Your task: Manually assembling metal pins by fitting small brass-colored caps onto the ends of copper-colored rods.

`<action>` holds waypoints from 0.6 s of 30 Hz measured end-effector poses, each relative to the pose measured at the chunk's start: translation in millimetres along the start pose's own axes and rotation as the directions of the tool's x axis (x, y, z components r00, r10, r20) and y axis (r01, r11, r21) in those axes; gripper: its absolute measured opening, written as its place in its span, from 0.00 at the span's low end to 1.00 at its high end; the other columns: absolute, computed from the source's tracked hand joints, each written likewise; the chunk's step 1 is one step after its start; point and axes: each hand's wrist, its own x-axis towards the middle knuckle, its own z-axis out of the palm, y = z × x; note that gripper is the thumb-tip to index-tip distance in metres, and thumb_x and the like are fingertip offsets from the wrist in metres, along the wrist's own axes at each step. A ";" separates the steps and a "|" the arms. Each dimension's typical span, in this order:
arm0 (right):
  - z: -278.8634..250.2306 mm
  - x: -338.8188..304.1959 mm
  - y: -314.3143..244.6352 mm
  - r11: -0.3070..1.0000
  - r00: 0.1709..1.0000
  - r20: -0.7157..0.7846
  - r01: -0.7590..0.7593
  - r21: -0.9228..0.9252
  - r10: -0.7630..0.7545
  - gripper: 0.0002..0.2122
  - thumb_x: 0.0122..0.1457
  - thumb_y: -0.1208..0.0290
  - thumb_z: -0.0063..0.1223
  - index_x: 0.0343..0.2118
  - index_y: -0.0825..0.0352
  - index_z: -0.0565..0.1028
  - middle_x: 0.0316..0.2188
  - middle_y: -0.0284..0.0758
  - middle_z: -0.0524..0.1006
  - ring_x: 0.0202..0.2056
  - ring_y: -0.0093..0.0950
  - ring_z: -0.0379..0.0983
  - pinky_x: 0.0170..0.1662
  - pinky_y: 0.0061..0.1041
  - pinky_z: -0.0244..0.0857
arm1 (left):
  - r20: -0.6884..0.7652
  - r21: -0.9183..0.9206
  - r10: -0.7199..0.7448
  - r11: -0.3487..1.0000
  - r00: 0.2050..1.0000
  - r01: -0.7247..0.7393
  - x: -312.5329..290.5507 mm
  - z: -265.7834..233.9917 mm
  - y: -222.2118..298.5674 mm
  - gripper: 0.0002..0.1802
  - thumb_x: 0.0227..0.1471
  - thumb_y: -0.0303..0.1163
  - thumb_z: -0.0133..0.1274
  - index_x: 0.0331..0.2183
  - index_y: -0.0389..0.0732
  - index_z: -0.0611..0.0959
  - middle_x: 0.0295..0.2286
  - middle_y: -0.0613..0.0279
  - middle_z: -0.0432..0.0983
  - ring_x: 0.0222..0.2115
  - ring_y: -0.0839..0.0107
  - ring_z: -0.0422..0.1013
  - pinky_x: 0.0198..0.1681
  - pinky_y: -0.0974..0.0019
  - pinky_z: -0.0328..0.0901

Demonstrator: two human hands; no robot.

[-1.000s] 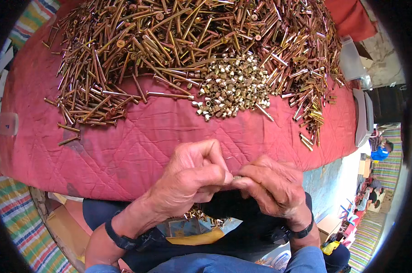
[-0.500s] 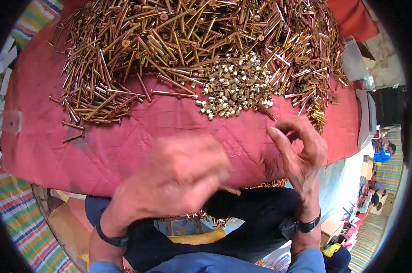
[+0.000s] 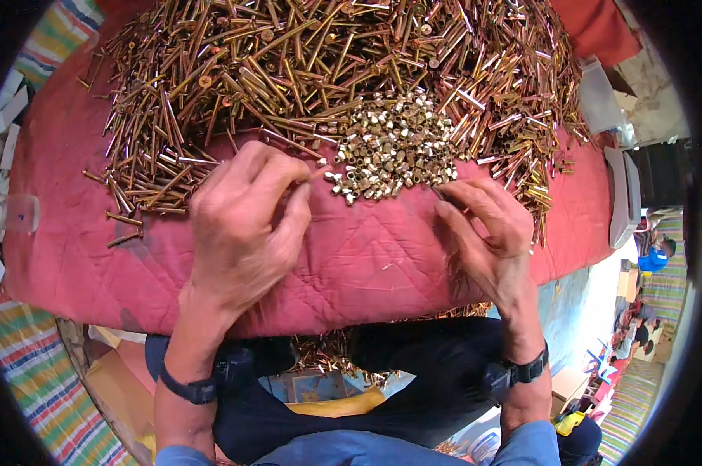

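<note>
Holds left hand [image 3: 246,221] at eight, right hand [image 3: 492,233] at five o'clock, near heaped small silvery-gold hollow metal pieces [image 3: 393,151] on red quilted cloth [image 3: 366,264]; cannot tell either grip's closure. Could scatter pieces by brushing heap's edge.

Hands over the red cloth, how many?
2: left hand left of the heap of small metal pieces, right hand by its lower right edge. Some fingers are partly hidden.

Bright glints on metal fasteners [image 3: 304,62], washed-out glare at right, fisheye-curved edges, background people [image 3: 655,259] apparently soft.
</note>
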 end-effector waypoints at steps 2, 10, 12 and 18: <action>-7.6 -1.0 -9.9 0.975 0.995 0.019 -0.099 0.198 0.097 0.09 0.51 0.79 0.64 0.37 0.68 0.81 0.32 0.37 0.80 0.33 0.33 0.78 0.36 0.27 0.71 | 0.318 -0.675 -0.382 0.552 0.868 0.490 -3.4 -12.7 18.8 0.05 0.49 0.18 0.59 0.31 0.37 0.83 0.29 0.65 0.75 0.23 0.77 0.72 0.25 0.72 0.64; -16.0 -9.2 -33.7 0.894 0.986 0.162 -0.106 0.436 0.038 0.11 0.47 0.82 0.66 0.36 0.69 0.83 0.29 0.38 0.80 0.32 0.31 0.77 0.36 0.28 0.69 | 0.605 -0.766 -0.214 0.108 0.767 0.634 -13.1 -11.5 38.5 0.04 0.52 0.18 0.58 0.32 0.31 0.85 0.29 0.63 0.76 0.22 0.81 0.74 0.22 0.77 0.64; -17.0 -10.3 -34.2 0.897 0.985 0.172 -0.094 0.431 0.020 0.11 0.47 0.82 0.66 0.36 0.70 0.82 0.29 0.37 0.80 0.32 0.32 0.77 0.36 0.28 0.69 | 0.613 -0.761 -0.218 0.097 0.759 0.642 -14.7 -10.2 37.6 0.05 0.50 0.18 0.58 0.32 0.32 0.86 0.27 0.65 0.76 0.21 0.82 0.73 0.22 0.77 0.64; -11.4 -13.2 -38.3 0.810 0.970 0.242 -0.154 0.566 0.015 0.11 0.45 0.81 0.67 0.35 0.69 0.82 0.28 0.36 0.78 0.31 0.32 0.76 0.34 0.28 0.69 | 0.158 -0.879 0.045 0.461 0.986 0.120 -18.8 3.8 35.4 0.05 0.49 0.19 0.58 0.31 0.30 0.84 0.25 0.60 0.74 0.17 0.77 0.71 0.18 0.75 0.61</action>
